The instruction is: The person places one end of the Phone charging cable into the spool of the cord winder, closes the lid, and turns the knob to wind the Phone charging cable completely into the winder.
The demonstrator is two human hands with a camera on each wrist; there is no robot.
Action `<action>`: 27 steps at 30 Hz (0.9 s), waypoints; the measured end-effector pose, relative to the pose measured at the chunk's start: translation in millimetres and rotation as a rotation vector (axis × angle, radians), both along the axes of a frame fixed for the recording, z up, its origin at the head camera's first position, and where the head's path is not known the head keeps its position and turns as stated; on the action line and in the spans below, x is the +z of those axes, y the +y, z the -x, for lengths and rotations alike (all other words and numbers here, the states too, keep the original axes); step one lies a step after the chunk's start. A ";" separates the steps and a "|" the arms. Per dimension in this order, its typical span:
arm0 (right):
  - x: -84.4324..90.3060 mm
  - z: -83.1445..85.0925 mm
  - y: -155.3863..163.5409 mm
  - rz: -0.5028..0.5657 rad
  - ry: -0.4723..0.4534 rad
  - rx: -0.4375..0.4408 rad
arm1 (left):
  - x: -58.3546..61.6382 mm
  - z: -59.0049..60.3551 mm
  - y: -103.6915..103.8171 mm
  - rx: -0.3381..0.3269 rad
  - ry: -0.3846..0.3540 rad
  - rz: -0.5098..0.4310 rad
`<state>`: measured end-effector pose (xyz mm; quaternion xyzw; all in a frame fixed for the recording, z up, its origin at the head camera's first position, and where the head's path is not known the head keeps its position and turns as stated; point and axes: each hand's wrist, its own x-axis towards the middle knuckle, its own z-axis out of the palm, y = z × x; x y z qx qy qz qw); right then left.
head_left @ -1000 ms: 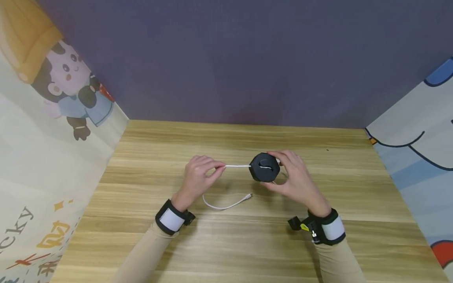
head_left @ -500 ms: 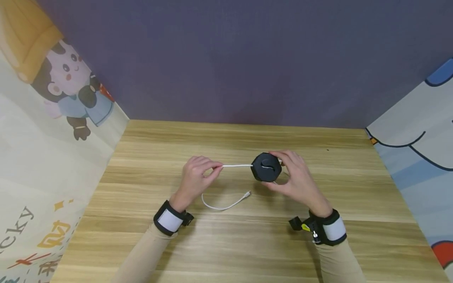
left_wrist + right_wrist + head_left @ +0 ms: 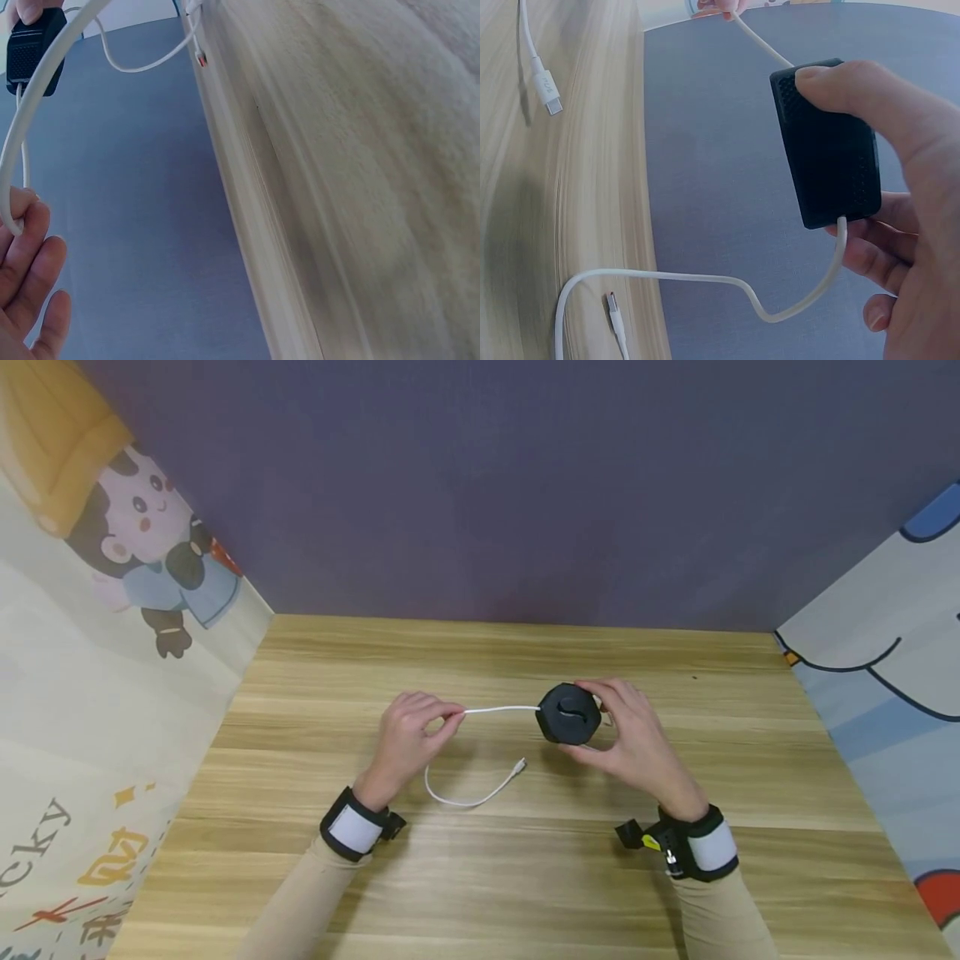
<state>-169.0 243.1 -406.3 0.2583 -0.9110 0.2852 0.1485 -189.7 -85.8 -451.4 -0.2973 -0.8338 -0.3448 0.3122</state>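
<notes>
Above the middle of the wooden table [image 3: 525, 877], both hands work one white cable [image 3: 498, 709] and a black reel case [image 3: 567, 714].

Right hand [image 3: 633, 735]: fingers and thumb curled round the black reel case, held off the tabletop, flat face toward the head camera, an S-shaped slot across it. Right wrist view: thumb [image 3: 855, 86] pressed on the case's top edge, other fingers behind it; case [image 3: 826, 142] has a textured side.

Left hand [image 3: 408, 739]: thumb and fingertips pinch the white cable well left of the case. Cable runs nearly straight and level from the pinch to the case's left side. Left wrist view: cable [image 3: 34, 105] arcs from the fingers [image 3: 26, 247] up to the case [image 3: 31, 46].

Free end: beyond the left hand's pinch the cable drops in a loose loop onto the table and ends in a small connector [image 3: 518, 766], lying between the hands, just below the case. Right wrist view shows a second cable tail hanging from the case's underside, with its own plug [image 3: 615, 309] over the wood.

Surroundings: dark purple back wall [image 3: 525, 485]; cartoon-printed panels [image 3: 112, 577] on both sides; black-and-white wrist bands [image 3: 352, 827] over beige sleeves
</notes>
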 end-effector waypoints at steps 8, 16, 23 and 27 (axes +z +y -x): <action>-0.5 0.1 0.5 -0.007 0.002 -0.008 | -2.3 -0.8 -3.4 0.008 -0.009 -0.001; -1.5 -0.3 0.6 0.000 0.015 0.005 | -3.9 -1.8 -4.7 0.012 -0.023 0.003; -1.2 -0.7 0.0 -0.003 0.021 0.003 | -3.1 -3.9 -5.1 -0.007 -0.082 0.026; 0.2 -1.0 -3.0 0.003 0.017 0.005 | -4.0 -4.9 -3.7 -0.021 -0.152 0.064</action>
